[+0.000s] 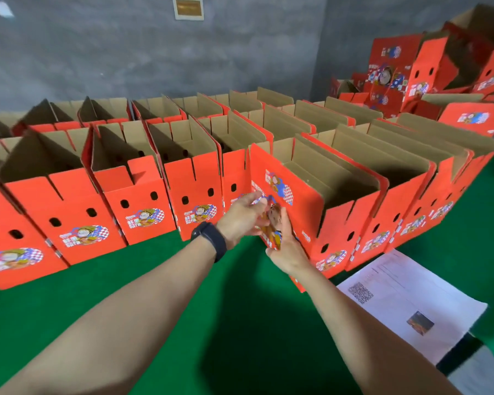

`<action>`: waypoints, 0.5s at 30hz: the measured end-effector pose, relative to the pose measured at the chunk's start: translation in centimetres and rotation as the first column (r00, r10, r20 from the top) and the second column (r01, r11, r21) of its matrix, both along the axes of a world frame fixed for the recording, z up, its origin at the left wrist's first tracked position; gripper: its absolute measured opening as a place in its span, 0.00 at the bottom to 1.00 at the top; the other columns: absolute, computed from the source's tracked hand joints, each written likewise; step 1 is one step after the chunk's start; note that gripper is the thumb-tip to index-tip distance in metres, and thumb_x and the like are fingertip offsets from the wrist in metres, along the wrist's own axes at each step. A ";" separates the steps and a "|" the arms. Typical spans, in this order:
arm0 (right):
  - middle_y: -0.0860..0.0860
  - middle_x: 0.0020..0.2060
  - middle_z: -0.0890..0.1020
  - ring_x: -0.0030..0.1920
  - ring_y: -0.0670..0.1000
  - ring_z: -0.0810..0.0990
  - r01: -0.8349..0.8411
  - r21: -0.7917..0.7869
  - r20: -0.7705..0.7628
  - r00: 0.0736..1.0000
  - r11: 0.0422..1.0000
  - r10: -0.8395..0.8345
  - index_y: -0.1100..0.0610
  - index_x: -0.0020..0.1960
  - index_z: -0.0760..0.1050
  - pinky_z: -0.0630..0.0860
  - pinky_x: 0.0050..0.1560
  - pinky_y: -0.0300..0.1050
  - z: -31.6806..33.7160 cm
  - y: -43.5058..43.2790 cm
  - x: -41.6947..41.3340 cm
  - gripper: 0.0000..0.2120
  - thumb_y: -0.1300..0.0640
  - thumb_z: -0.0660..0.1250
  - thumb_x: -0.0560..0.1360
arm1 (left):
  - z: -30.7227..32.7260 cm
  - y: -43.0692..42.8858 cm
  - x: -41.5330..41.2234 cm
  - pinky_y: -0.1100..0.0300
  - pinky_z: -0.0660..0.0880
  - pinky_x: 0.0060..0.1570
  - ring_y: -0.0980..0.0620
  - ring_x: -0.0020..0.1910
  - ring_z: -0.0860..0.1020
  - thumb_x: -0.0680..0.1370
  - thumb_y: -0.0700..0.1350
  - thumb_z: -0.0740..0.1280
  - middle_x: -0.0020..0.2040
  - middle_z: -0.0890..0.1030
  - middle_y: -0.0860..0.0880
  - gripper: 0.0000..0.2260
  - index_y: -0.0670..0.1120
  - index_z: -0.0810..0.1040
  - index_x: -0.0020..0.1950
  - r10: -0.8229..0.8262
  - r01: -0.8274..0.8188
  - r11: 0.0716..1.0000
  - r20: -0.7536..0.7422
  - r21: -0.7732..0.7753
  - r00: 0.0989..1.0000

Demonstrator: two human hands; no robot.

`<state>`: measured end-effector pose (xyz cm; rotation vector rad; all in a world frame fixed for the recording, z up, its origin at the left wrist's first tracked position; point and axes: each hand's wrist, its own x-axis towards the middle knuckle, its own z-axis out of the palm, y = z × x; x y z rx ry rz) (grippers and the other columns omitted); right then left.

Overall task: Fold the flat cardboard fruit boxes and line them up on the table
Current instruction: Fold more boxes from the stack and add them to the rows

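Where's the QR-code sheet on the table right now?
Head view, lower right: the printed sheet lies flat on the green table, just in front of the red boxes at the row's right end.

Printed red cardboard boxes (143,212), raw brown inside, seemingly felt-like green table (154,280)

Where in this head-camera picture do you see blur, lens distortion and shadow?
Head view: the left hand and right hand are motion-blurred against the nearest box. The wide lens bows the row of folded boxes, tilting those at the left edge. The arms throw a dark shadow on the green table. Print on the paper sheet is too soft to read.
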<state>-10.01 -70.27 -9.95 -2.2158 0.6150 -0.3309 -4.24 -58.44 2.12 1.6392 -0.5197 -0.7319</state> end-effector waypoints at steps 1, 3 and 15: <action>0.49 0.75 0.62 0.72 0.54 0.66 0.008 0.001 -0.003 1.000 1.000 -0.008 0.45 0.78 0.37 0.59 0.69 0.40 -0.2 -0.4 0.1 0.50 0.62 0.69 0.71 | -0.3 1.4 0.3 0.59 0.73 0.43 0.47 0.50 0.77 0.83 0.45 0.56 0.59 0.77 0.45 0.18 0.46 0.64 0.73 0.024 -0.026 0.999 0.026 0.041 0.999; 0.49 0.75 0.63 0.72 0.55 0.66 0.030 -0.011 -0.033 0.999 0.999 -0.030 0.42 0.77 0.35 0.61 0.71 0.43 -0.8 -1.0 0.1 0.51 0.61 0.69 0.71 | -1.0 4.5 1.0 0.59 0.74 0.44 0.48 0.49 0.78 0.83 0.44 0.57 0.60 0.77 0.43 0.14 0.44 0.69 0.68 0.074 -0.081 0.992 0.074 0.101 0.994; 0.59 0.71 0.69 0.68 0.60 0.70 0.237 -0.129 0.066 0.971 0.963 -0.230 0.54 0.79 0.45 0.68 0.67 0.52 1.6 4.4 5.9 0.49 0.62 0.73 0.68 | -2.7 25.6 2.9 0.59 0.72 0.44 0.51 0.43 0.79 0.82 0.42 0.60 0.53 0.78 0.45 0.06 0.45 0.72 0.57 0.419 -0.431 0.888 0.101 0.162 0.902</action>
